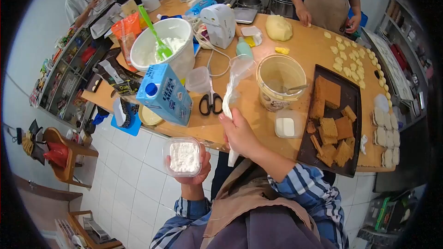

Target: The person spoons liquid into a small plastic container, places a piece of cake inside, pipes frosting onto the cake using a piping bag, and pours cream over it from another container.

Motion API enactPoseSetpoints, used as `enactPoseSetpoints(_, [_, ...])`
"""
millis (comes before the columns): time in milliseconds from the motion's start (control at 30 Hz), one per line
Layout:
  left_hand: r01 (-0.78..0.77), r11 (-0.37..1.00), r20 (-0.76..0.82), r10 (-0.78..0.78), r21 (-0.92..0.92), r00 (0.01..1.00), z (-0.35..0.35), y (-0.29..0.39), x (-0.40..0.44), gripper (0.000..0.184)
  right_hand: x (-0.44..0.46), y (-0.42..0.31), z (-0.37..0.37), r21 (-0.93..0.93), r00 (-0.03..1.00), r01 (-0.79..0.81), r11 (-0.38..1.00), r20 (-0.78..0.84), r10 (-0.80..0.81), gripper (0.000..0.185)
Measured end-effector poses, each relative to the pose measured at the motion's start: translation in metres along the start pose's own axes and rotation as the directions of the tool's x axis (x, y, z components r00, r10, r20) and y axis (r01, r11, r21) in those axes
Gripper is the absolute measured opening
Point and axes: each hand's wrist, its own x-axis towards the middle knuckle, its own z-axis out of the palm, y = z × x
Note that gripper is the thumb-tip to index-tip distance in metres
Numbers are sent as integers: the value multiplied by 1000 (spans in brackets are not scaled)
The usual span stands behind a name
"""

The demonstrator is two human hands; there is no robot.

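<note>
Person's L hand (198, 173) gripped a small clear container (166, 168) from beneath & side, fingers curled round it; white, lumpy filling (184, 156) sat inside. Held just off the near edge of the wooden table (201, 130), over the tiled floor. R hand (241, 131) was closed in a fist round a piping bag (241, 66), its wide, clear end up & white stuff showing in the narrow part; narrow end hung below the fist.

Nearby: blue milk carton (165, 96), upright; black-handled scissors (205, 104) betw. carton & bag; white tub (185, 64) w/ green spatula (162, 49) in white cream. R of bag: open tan tub (272, 100) w/ utensil handle at rim, then dark tray (352, 96) w/ brown cake pcs (344, 128). Dough ball (278, 28) farther back; co-worker (328, 8) in apron stood by small dough pcs (353, 62).
</note>
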Motion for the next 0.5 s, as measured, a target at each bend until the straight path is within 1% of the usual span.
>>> enactPoseSetpoints(33, [-10, 1000, 25, 9, 24, 1000, 1, 1, -1, 75, 9, 11, 6, -6, 999, -12, 1000, -31, 11, 19])
enactPoseSetpoints(100, [-26, 997, 75, 21, 70, 997, 2, 1, -1, 71, 22, 26, 12, 88, 992, -88, 992, -84, 95, 21])
enactPoseSetpoints(167, [-22, 998, 43, 20, 52, 999, -2, 0, -1, 71, 30, 43, 17, 175, 977, -132, 976, -146, 158, 28])
enactPoseSetpoints(200, [-20, 999, 22, 20, 40, 1000, -3, -1, -1, 72, 33, 48, 16, 151, 974, -155, 976, -140, 176, 40])
enactPoseSetpoints(300, [6, 1000, -72, -7, -6, 997, -7, 0, 0, 74, 43, 71, 20, -58, 959, -45, 997, -282, 26, 44])
enactPoseSetpoints(333, [15, 1000, -108, -17, -22, 994, -8, 0, 0, 74, 45, 78, 20, -25, 959, -50, 998, -280, 41, 45])
enactPoseSetpoints(400, [13, 1000, -143, -13, 4, 990, -2, -2, 1, 74, 46, 81, 16, 40, 962, -63, 997, -263, 72, 47])
enactPoseSetpoints(467, [8, 1000, -166, -3, 28, 986, 2, -5, 3, 73, 40, 76, 10, 91, 984, -69, 993, -159, 83, 46])
enactPoseSetpoints(500, [24, 1000, -166, -24, -4, 986, 3, -7, 5, 73, 35, 69, 9, 118, 991, -74, 990, -105, 86, 45])
